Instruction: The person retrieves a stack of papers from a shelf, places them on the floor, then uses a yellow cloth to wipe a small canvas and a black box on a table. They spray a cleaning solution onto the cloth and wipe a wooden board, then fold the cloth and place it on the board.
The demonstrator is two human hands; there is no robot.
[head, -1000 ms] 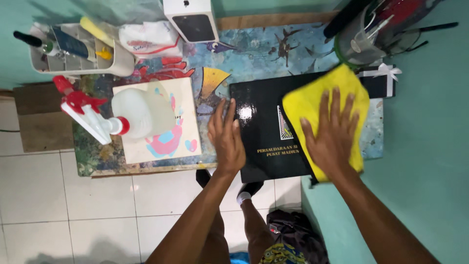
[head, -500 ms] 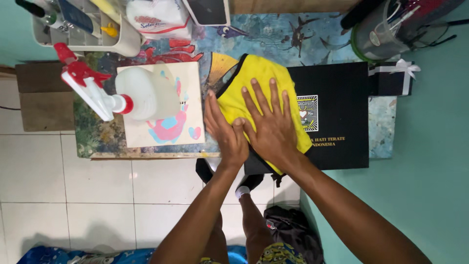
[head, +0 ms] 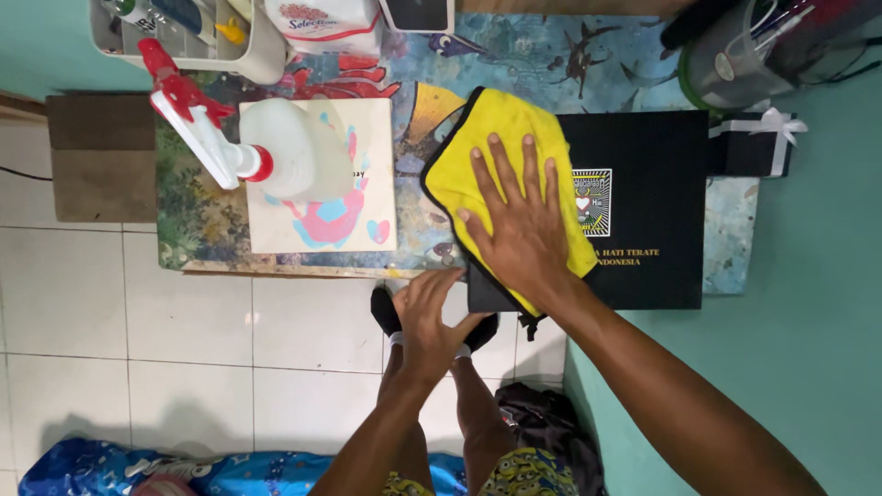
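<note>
the right hand (head: 519, 220) lies flat, fingers spread, on a yellow cloth (head: 501, 152), pressing it onto the left end of a black folder (head: 643, 220) that lies on a painted table (head: 735, 239). the cloth covers the folder's left end and spills just past it onto the table; its lower corner hangs over the folder's near edge. half a second ago the left hand (head: 432, 321) lay against the cloth's left border, touching the right hand; now it has drawn back off the table, toward the person, and sits at the folder's near left corner, fingers loosely open, and whether it touches that corner cannot be told. a second ago the cloth was on the folder's right end, so the rubbing has crossed the whole cover and stayed at the left end since. that suggests the wipe across the cover is nearly through, with only the right hand now working it. left of the folder, apart from it, a clear spray bottle (head: 294, 161) with a red and white trigger lies on its side on a pale painted card (head: 367, 230). beyond the folder's right end, touching it or nearly so, sits a small dark box with a white ribbon (head: 758, 142).
</note>
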